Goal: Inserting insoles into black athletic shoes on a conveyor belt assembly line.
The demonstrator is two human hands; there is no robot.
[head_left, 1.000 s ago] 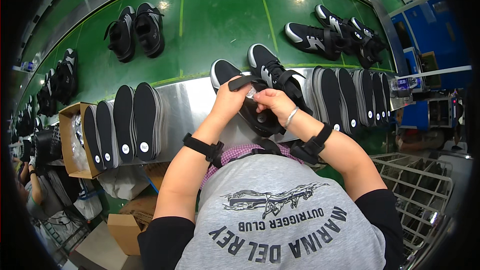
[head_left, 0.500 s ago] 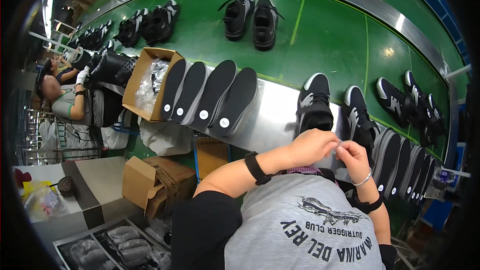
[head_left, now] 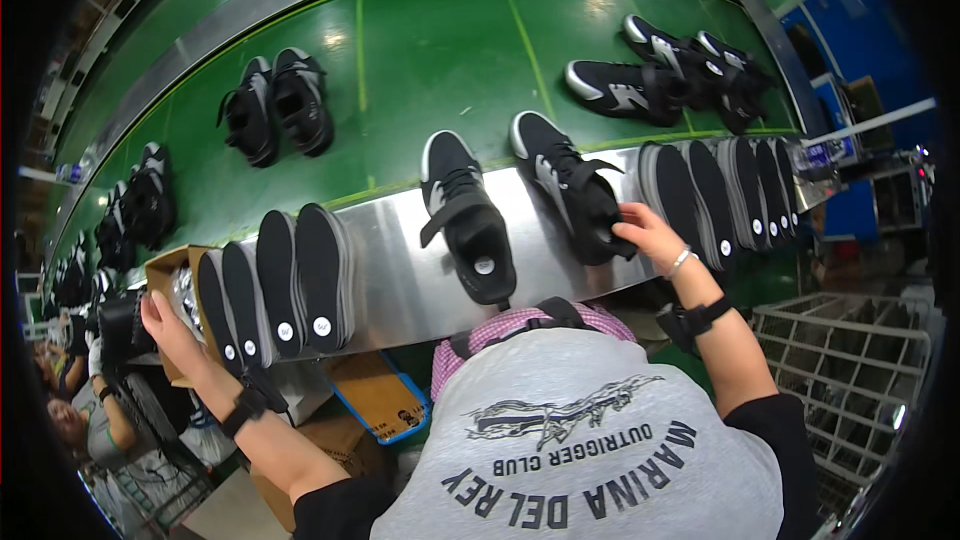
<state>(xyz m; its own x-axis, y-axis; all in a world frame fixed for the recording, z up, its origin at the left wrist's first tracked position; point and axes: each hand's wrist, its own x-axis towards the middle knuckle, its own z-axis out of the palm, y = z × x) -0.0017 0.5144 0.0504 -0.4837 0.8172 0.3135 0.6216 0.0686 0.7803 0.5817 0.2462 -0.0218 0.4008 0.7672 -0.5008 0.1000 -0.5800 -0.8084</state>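
Two black athletic shoes with silver toes stand in front of me on the metal ledge. Inside the left shoe (head_left: 465, 225) a round white sticker shows. The right shoe (head_left: 570, 185) tilts, its heel toward me, and my right hand (head_left: 648, 233) pinches its collar at the heel. Out to the left, my left hand (head_left: 178, 330) is stretched over the near side of a cardboard box (head_left: 165, 265) holding clear plastic packets, fingers apart and nothing seen in them. Stacks of black insoles (head_left: 325, 275) lie just right of that box.
More insole stacks (head_left: 740, 195) lie along the ledge (head_left: 400, 240) at the right. Several shoes (head_left: 625, 90) rest on the green belt (head_left: 430, 50), with another pair (head_left: 275, 105) at its left. A wire cart (head_left: 840, 370) stands at my right. Co-workers are at far left.
My hands, together before my chest earlier, have parted: the left reached to the box, the right took hold of the right shoe's collar. My view has turned rightward.
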